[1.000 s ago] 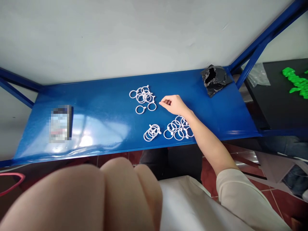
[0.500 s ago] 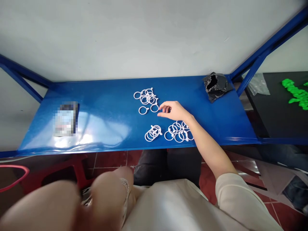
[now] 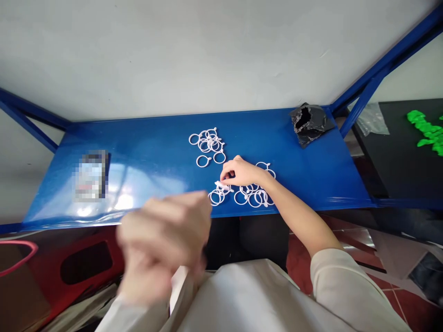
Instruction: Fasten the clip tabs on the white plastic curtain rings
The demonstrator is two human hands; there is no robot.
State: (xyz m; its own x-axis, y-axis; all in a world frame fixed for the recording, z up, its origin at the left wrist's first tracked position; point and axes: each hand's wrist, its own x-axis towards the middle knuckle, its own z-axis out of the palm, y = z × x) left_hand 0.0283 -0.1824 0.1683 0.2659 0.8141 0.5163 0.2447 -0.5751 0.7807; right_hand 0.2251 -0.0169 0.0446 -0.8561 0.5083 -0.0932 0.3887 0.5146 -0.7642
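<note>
My right hand [image 3: 244,171] is over a small overlapping bunch of white curtain rings [image 3: 216,197] near the front edge of the blue table [image 3: 155,133]. Thumb and forefinger are pinched on a ring at the bunch's top; the other fingers are curled. Under and beside my wrist lies a wider group of white rings [image 3: 255,199], partly covered. Farther back is another cluster of the rings [image 3: 209,142], each with a small eyelet. My left hand [image 3: 166,228] is raised close to the camera, smeared by motion, its fingers seemingly bent.
A pixelated phone-like object [image 3: 90,176] lies on the left of the table. A crumpled black plastic bag [image 3: 309,125] sits at the back right. Blue frame bars [image 3: 370,87] rise at both ends. Beyond them, bright green pieces [image 3: 427,131] lie on a dark surface.
My right hand has come down from beside the back cluster to the small front bunch and closed on a ring. My left hand has swung up into view before the table's front edge.
</note>
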